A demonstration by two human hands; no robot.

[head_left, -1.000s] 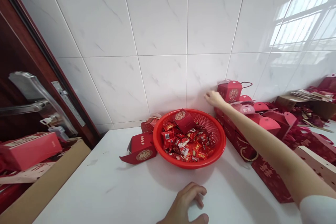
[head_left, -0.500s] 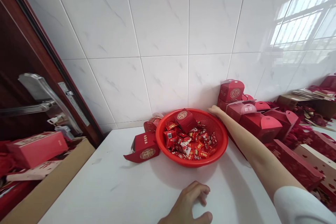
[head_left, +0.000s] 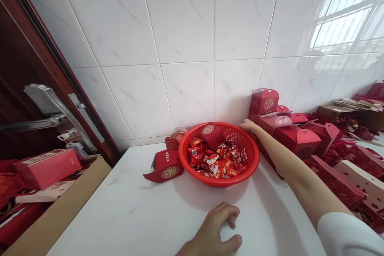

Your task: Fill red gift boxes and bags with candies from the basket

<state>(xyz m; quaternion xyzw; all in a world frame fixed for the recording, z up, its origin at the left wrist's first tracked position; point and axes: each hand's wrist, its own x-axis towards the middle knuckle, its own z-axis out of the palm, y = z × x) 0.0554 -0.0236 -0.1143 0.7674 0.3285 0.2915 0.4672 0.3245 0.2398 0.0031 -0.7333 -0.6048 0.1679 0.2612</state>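
Note:
A red plastic basket (head_left: pixel 252 168) stands on the white tabletop, holding several red-wrapped candies (head_left: pixel 214 162). On top of the candies lies a small red gift box (head_left: pixel 212 136) with a gold emblem. My right hand (head_left: pixel 247 125) reaches past the basket to its back right rim, close to the wall; its fingers are largely hidden, so their grip cannot be made out. In front of the basket, my left hand (head_left: pixel 214 228) hovers with thumb and fingers apart and nothing between them. Left of the basket, another red gift box (head_left: pixel 166 165) lies with a flap sticking out.
Several red gift boxes (head_left: pixel 297 141) are piled right of my right arm. A cardboard carton (head_left: pixel 72 204) with red packaging stands at the left, below a door handle (head_left: pixel 45 122). The tiled wall (head_left: pixel 189 92) rises behind the white tabletop (head_left: pixel 135 208).
The view has shifted slightly. Both hands keep nearly the same places, and the basket with its candies shows no clear movement.

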